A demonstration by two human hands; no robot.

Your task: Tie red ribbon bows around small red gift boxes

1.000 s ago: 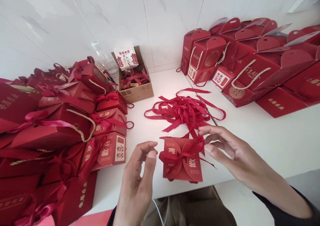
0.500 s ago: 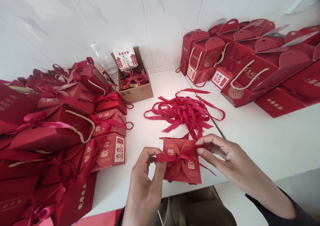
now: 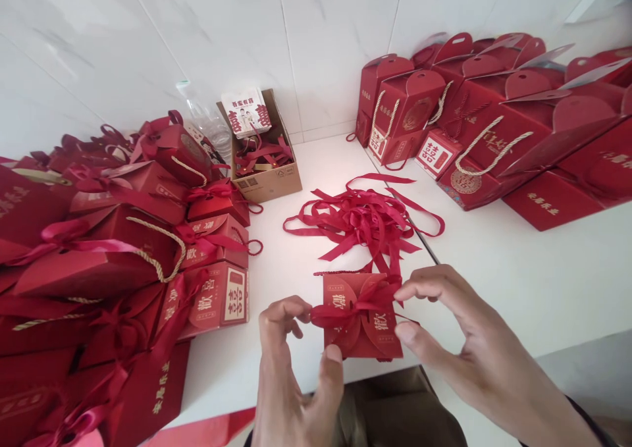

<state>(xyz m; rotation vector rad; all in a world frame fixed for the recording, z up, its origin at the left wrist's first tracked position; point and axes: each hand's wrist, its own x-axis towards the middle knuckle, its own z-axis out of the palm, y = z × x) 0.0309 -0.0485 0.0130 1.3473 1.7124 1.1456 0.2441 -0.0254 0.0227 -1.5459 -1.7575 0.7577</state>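
Observation:
A small red box [image 3: 363, 345] with gold characters lies near the front edge of the white table, a red ribbon bow [image 3: 353, 309] across its top. At the box's left side is my left hand [image 3: 301, 374], thumb and fingers apart, with the thumb tip by the lower left corner and a fingertip close to the bow's left end. My right hand [image 3: 461, 341] is at the right side, its thumb and index finger spread around the bow's right end. Neither hand grips anything. Behind the box lies a loose pile of red ribbons [image 3: 368, 220].
Many red boxes with bows [image 3: 123, 249] are stacked on the left. A cardboard box [image 3: 271, 182] holding ribbons and a white printed card [image 3: 247, 112] stands near the wall, beside clear plastic [image 3: 210, 121]. Red gift boxes with rope handles [image 3: 518, 118] fill the back right of the table [image 3: 538, 276].
Both hands have opened and let go of the bow's ends. The left thumb has moved down and the right thumb lower. The bow now looks fuller.

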